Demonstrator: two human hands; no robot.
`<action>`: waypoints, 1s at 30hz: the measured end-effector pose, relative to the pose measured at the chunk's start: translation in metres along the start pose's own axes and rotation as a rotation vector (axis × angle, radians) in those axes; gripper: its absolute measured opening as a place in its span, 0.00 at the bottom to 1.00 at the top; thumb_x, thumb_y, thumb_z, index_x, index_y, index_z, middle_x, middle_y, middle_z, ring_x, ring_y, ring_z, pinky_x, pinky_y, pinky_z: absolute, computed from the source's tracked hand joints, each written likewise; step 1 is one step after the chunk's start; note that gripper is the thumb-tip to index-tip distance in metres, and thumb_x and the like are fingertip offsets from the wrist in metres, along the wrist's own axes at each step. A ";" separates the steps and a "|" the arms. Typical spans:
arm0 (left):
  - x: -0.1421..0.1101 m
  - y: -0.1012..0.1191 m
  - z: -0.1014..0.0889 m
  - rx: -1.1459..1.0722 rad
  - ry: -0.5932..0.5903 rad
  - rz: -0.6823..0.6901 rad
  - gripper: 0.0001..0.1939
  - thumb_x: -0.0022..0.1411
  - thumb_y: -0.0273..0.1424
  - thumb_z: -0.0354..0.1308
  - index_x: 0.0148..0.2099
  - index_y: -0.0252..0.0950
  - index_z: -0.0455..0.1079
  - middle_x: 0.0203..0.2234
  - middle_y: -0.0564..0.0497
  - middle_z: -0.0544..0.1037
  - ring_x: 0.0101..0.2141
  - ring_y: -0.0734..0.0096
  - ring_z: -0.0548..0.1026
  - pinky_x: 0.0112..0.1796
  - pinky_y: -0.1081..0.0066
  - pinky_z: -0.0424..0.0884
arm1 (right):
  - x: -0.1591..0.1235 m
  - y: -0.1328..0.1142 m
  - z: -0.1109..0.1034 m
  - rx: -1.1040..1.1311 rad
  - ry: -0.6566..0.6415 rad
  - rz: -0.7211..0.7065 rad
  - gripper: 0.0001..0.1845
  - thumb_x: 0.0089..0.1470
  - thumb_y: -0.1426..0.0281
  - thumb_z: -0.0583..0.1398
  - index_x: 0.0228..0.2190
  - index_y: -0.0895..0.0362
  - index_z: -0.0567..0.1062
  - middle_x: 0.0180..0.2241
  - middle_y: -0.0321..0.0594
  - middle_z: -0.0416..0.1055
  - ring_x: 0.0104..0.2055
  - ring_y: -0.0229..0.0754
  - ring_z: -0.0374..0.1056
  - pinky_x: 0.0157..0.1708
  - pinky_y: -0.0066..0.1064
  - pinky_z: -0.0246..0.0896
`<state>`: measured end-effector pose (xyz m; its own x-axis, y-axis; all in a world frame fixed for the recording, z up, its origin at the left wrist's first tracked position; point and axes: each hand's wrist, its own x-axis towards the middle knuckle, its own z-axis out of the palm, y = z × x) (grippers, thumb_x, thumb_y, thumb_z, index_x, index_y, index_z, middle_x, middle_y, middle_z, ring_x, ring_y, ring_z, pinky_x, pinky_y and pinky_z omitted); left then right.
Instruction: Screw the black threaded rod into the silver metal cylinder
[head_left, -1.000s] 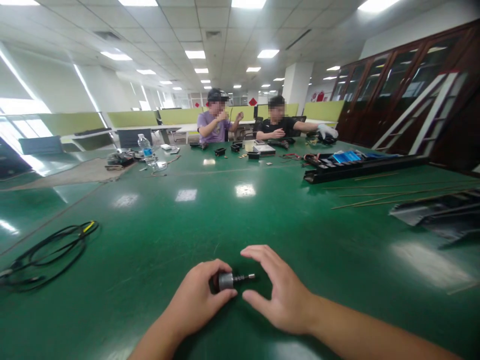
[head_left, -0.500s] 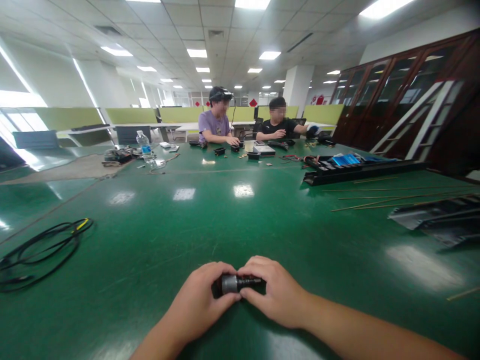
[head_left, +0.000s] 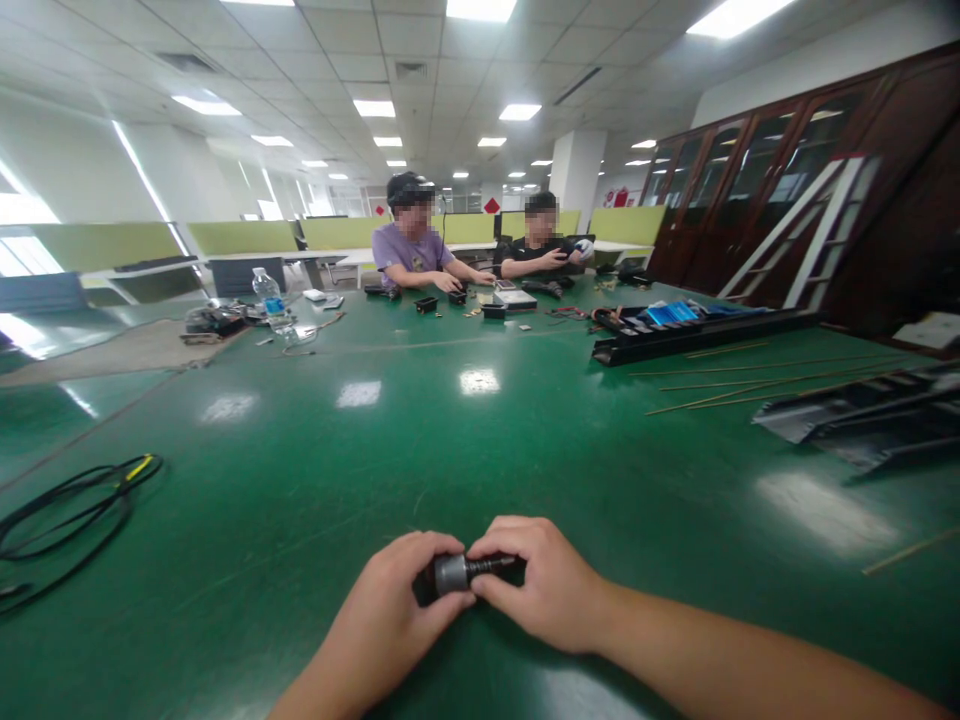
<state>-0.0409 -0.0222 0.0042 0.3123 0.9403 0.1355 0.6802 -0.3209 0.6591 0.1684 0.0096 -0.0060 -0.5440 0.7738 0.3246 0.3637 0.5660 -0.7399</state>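
Low in the head view, a grey and black cylindrical part [head_left: 451, 574] with a ribbed, narrow shaft lies level between my hands, above the green table [head_left: 360, 470]. My left hand [head_left: 397, 600] is closed round the thick grey end, thumb in front and fingers behind. The narrow end sits in the grip of my right hand [head_left: 540, 585], its thumb and fingers pinching near the ribs. The pointed tip of the shaft shows inside the curl of my right hand. Its far left end is partly hidden by my left hand.
A coiled black cable [head_left: 82, 510] lies at the left. Metal channels [head_left: 847, 410], thin rods [head_left: 720, 395] and a long black tray [head_left: 697, 335] occupy the right. Across the table sit two people, with small black parts and a water bottle [head_left: 268, 295] near that side.
The view has turned slightly right, so the scene sits further left. My hands keep their hold on the part. The far-right person's gloved hand has come inward towards the other hand.
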 end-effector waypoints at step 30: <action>0.000 -0.003 -0.002 0.050 0.016 -0.006 0.14 0.57 0.31 0.66 0.46 0.45 0.72 0.39 0.54 0.77 0.42 0.64 0.74 0.44 0.66 0.67 | 0.000 0.004 -0.002 -0.012 -0.018 0.054 0.06 0.46 0.73 0.66 0.31 0.56 0.79 0.28 0.35 0.75 0.31 0.38 0.69 0.33 0.28 0.58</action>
<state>-0.0442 -0.0213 0.0039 0.2978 0.9438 0.1436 0.7143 -0.3201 0.6224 0.1712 0.0123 -0.0083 -0.5366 0.7982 0.2737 0.4018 0.5269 -0.7489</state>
